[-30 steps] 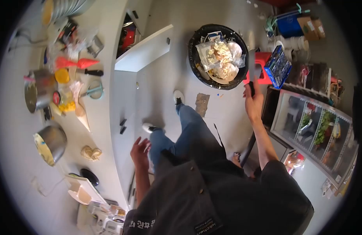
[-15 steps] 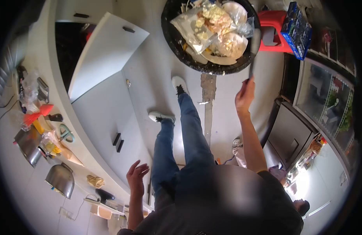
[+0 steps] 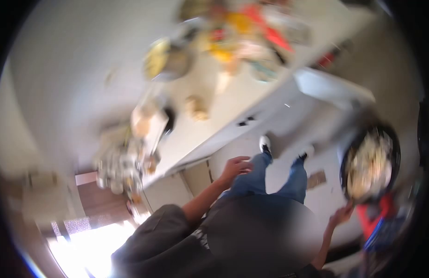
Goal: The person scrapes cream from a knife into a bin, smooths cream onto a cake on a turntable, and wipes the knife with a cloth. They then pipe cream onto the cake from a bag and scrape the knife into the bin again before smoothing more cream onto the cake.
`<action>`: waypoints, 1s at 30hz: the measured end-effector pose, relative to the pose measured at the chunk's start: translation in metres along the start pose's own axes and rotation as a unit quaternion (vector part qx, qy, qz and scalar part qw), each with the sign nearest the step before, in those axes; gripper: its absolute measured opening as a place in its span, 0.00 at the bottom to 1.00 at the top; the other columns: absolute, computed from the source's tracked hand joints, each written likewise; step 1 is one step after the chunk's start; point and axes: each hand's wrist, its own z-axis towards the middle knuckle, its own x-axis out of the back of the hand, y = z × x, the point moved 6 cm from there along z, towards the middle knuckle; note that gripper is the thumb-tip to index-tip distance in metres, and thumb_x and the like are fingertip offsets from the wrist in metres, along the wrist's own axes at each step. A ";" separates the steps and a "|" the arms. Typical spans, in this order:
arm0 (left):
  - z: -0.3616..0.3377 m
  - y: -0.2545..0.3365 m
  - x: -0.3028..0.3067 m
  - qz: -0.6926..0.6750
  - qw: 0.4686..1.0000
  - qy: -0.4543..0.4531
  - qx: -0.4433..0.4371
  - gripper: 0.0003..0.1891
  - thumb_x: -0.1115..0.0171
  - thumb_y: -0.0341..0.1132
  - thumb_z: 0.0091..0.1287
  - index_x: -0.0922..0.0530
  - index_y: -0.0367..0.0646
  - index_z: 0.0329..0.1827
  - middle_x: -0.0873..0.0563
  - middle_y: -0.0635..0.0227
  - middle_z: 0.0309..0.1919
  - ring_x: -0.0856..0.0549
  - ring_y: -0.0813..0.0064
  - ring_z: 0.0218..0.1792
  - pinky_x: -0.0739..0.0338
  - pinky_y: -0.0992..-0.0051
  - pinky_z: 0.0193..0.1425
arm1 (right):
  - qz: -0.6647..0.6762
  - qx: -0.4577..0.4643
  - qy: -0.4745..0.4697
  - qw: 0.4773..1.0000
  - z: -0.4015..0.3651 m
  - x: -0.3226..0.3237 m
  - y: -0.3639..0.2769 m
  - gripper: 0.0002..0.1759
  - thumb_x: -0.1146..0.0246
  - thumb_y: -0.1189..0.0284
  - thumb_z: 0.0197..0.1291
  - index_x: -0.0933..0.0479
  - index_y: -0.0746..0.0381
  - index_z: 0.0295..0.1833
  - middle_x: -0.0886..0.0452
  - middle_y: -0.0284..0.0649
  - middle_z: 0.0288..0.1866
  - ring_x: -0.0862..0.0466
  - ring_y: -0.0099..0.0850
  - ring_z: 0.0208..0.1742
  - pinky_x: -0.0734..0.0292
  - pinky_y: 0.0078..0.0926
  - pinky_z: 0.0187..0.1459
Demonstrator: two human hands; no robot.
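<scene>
My right hand (image 3: 341,215) is closed round the handle of a knife (image 3: 350,203), at the near edge of a round black bin (image 3: 396,146). Motion blur hides most of the blade. Inside the bin lies a heap of food waste (image 3: 368,164) with pale pieces and clear plastic. My left hand (image 3: 236,167) hangs in front of the cabinets with its fingers loosely apart and nothing in it.
Along the white counter (image 3: 212,123) stand a metal pot (image 3: 177,62), green-handled scissors (image 3: 263,72) and several blurred items. A cabinet door (image 3: 332,88) juts out, open. By the bin are a red stool (image 3: 366,220) and a blue box (image 3: 380,231).
My view has swung left toward the counter, so the bin now appears at the right. My right hand stays beside the bin with the knife; my left hand remains free.
</scene>
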 end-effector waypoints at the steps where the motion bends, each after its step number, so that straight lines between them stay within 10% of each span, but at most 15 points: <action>1: -0.012 0.005 0.022 -0.045 0.998 0.039 -0.020 0.24 0.39 0.32 0.78 0.24 0.31 0.74 0.08 0.51 0.52 0.08 0.64 0.50 0.13 0.65 0.62 | -0.013 0.051 0.003 0.999 -0.020 -0.023 -0.058 0.22 0.40 0.51 0.83 0.15 0.59 0.48 0.32 0.25 0.19 0.34 0.16 0.16 0.41 0.24 0.16; 7: -0.041 -0.052 0.154 -0.319 0.915 0.225 -0.101 0.24 0.40 0.32 0.75 0.22 0.29 0.71 0.09 0.48 0.51 0.08 0.60 0.44 0.10 0.61 0.56 | -0.220 0.269 -0.330 0.878 -0.121 -0.164 -0.223 0.19 0.37 0.57 0.82 0.18 0.61 0.41 0.27 0.29 0.19 0.28 0.17 0.17 0.34 0.22 0.18; 9: -0.043 -0.068 0.201 -0.378 0.871 0.293 -0.110 0.24 0.40 0.31 0.75 0.22 0.29 0.71 0.09 0.47 0.51 0.08 0.60 0.43 0.09 0.62 0.55 | -0.174 0.205 -0.432 0.861 -0.142 -0.212 -0.237 0.19 0.37 0.58 0.82 0.19 0.60 0.40 0.27 0.29 0.19 0.28 0.17 0.15 0.32 0.21 0.18; 15: -0.038 -0.092 0.325 -0.541 0.753 0.336 -0.163 0.21 0.43 0.25 0.72 0.21 0.28 0.67 0.09 0.47 0.50 0.08 0.63 0.42 0.09 0.66 0.53 | -0.230 0.295 -0.520 0.768 -0.320 -0.338 -0.328 0.19 0.36 0.60 0.81 0.19 0.63 0.39 0.27 0.30 0.18 0.28 0.19 0.15 0.35 0.21 0.18; 23: -0.031 -0.103 0.466 -0.488 0.725 0.450 -0.183 0.28 0.43 0.21 0.65 0.24 0.27 0.71 0.11 0.49 0.55 0.09 0.64 0.50 0.13 0.69 0.58 | -0.312 0.367 -0.579 0.658 -0.529 -0.439 -0.356 0.15 0.36 0.67 0.80 0.18 0.66 0.40 0.23 0.33 0.20 0.27 0.20 0.16 0.34 0.22 0.19; 30: 0.001 -0.083 0.513 -0.606 0.689 0.288 -0.274 0.38 0.43 0.22 0.63 0.34 0.32 0.82 0.16 0.47 0.67 0.15 0.60 0.67 0.19 0.67 0.71 | -0.299 0.442 -0.616 0.580 -0.627 -0.478 -0.388 0.10 0.36 0.72 0.79 0.14 0.67 0.56 0.18 0.38 0.28 0.21 0.19 0.23 0.28 0.17 0.26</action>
